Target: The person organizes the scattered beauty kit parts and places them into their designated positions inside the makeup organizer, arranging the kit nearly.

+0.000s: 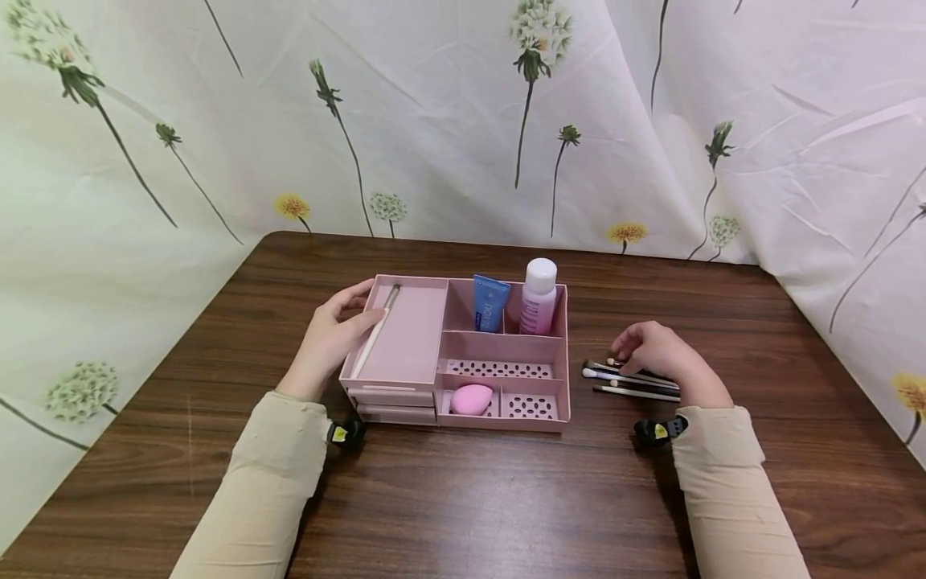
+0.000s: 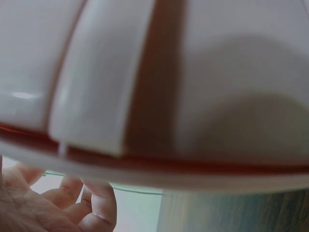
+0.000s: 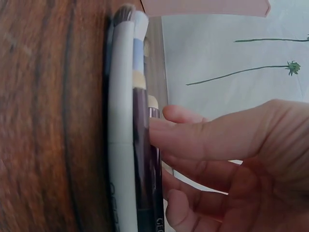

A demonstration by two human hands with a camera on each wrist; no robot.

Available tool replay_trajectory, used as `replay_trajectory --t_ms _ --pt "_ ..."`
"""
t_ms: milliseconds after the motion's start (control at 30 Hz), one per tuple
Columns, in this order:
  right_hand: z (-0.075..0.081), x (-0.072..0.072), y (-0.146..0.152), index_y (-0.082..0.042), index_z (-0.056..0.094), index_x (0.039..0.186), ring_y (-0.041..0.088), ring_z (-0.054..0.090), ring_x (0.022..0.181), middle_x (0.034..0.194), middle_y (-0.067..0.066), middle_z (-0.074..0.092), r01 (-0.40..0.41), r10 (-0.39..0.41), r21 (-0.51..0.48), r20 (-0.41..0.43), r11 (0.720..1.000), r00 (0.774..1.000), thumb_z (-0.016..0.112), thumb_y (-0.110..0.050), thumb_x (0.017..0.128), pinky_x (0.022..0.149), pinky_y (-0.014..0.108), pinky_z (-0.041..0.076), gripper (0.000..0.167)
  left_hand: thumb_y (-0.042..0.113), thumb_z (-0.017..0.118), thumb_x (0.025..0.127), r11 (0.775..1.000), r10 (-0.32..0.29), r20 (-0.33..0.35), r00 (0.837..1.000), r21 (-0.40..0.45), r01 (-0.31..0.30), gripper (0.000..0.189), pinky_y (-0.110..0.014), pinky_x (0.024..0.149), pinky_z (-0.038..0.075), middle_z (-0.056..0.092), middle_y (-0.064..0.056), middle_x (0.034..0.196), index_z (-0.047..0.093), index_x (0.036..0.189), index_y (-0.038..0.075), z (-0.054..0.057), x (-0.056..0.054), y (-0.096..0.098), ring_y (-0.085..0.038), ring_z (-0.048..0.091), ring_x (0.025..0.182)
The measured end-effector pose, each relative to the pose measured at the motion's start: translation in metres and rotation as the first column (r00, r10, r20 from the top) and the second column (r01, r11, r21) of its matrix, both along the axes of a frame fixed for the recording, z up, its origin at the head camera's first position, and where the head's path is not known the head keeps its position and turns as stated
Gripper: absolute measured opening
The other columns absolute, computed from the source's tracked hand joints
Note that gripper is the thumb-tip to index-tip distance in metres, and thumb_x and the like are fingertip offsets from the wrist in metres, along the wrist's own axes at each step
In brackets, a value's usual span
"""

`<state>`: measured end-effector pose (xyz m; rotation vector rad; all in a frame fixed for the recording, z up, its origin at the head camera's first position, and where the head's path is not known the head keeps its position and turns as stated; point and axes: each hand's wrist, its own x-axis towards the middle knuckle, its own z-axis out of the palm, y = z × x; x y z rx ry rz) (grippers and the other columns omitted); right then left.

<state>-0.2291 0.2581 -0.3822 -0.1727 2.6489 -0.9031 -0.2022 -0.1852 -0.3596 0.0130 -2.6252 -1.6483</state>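
Observation:
A pink desk organizer (image 1: 408,330) stands on the table. My left hand (image 1: 329,338) grips its left wall, the thumb over the rim and the other fingers along the outside. A white-handled makeup brush (image 1: 370,346) lies slanted in the organizer's flat top tray, its upper part near my thumb. To the right of the organizer, my right hand (image 1: 661,354) reaches over a small pile of makeup brushes (image 1: 644,392). In the right wrist view my thumb and forefinger pinch a dark-handled makeup brush (image 3: 155,145) beside a pale one (image 3: 121,121).
The organizer's compartments hold a blue tube (image 1: 489,304), a pink bottle (image 1: 538,305) with a white cap and a pink makeup sponge (image 1: 472,400). Two drawers sit below the tray. A flowered cloth (image 1: 448,121) hangs behind the wooden table (image 1: 463,498).

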Motion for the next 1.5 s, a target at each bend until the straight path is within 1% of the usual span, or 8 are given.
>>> replay_trajectory --t_ms 133,200,433,633,800,1067,1300,1500 --pt "-0.001 0.001 0.0 0.007 0.067 0.102 0.02 0.06 0.082 0.087 0.01 0.066 -0.008 0.008 -0.009 0.008 1.0 1.0 0.074 0.005 0.076 0.072 0.031 0.048 0.027 0.027 0.062 0.097 1.0 0.007 0.006 1.0 0.001 -0.007 0.057 -0.025 0.084 0.044 0.054 -0.019 0.13 0.044 0.15 0.015 0.0 0.0 0.0 -0.019 0.055 0.105" --pt "-0.001 0.001 0.0 0.006 0.067 0.101 0.019 0.059 0.081 0.086 0.009 0.065 -0.011 0.011 -0.015 0.008 1.0 1.0 0.074 0.005 0.075 0.071 0.03 0.048 0.026 0.027 0.061 0.097 1.0 0.009 0.007 1.0 0.005 -0.009 0.057 -0.024 0.084 0.044 0.053 -0.019 0.13 0.044 0.15 0.015 -0.001 0.001 0.0 -0.018 0.056 0.104" --pt "-0.002 0.0 0.0 0.006 0.067 0.099 0.016 0.055 0.077 0.082 0.006 0.063 -0.025 0.025 -0.032 -0.005 0.999 1.0 0.072 0.006 0.075 0.07 0.029 0.047 0.024 0.027 0.061 0.097 1.0 0.007 0.019 1.0 0.03 -0.008 0.058 -0.029 0.089 0.043 0.052 -0.019 0.133 0.043 0.151 0.017 -0.001 0.0 0.0 -0.024 0.054 0.114" --pt "-0.001 0.0 -0.001 0.004 0.069 0.098 0.02 0.058 0.084 0.088 0.009 0.066 -0.035 0.035 0.0 -0.015 0.999 0.999 0.07 0.004 0.078 0.072 0.03 0.047 0.02 0.026 0.062 0.097 0.999 0.005 0.02 1.0 0.044 -0.006 0.058 -0.029 0.089 0.043 0.052 -0.018 0.133 0.043 0.151 0.017 -0.001 -0.001 0.0 -0.021 0.054 0.111" --pt "0.0 0.0 -0.001 0.004 0.069 0.1 0.025 0.06 0.091 0.094 0.014 0.067 -0.047 0.048 0.011 -0.029 0.999 0.998 0.069 0.002 0.082 0.076 0.035 0.048 0.018 0.026 0.061 0.097 0.999 0.006 0.014 1.0 0.034 -0.007 0.058 -0.028 0.089 0.043 0.052 -0.019 0.132 0.043 0.151 0.016 -0.002 -0.001 0.0 -0.02 0.054 0.11" --pt "0.002 0.001 -0.003 0.004 0.07 0.101 0.029 0.061 0.094 0.097 0.017 0.067 -0.062 0.064 0.027 -0.081 0.998 0.995 0.069 -0.001 0.085 0.082 0.044 0.048 0.017 0.026 0.06 0.098 0.999 0.0 0.017 1.0 0.035 0.0 0.058 -0.03 0.09 0.043 0.052 -0.02 0.134 0.042 0.152 0.016 -0.002 0.0 0.0 -0.026 0.054 0.114" --pt "0.008 0.003 -0.004 0.005 0.069 0.105 0.026 0.062 0.09 0.096 0.017 0.066 -0.042 0.043 0.004 -0.12 0.999 0.992 0.068 0.0 0.086 0.076 0.037 0.049 0.02 0.027 0.06 0.098 0.999 -0.003 0.025 1.0 0.04 0.002 0.058 -0.029 0.089 0.043 0.052 -0.019 0.134 0.041 0.152 0.017 -0.002 0.0 0.0 -0.026 0.053 0.113" --pt "0.011 0.005 -0.006 0.004 0.069 0.111 0.024 0.061 0.09 0.096 0.015 0.066 -0.011 0.009 -0.01 -0.198 1.0 0.98 0.066 0.0 0.088 0.076 0.034 0.046 0.023 0.027 0.06 0.098 1.0 -0.005 0.018 1.0 0.029 0.004 0.058 -0.027 0.086 0.044 0.052 -0.019 0.133 0.041 0.152 0.017 -0.002 -0.001 -0.001 -0.025 0.053 0.11"
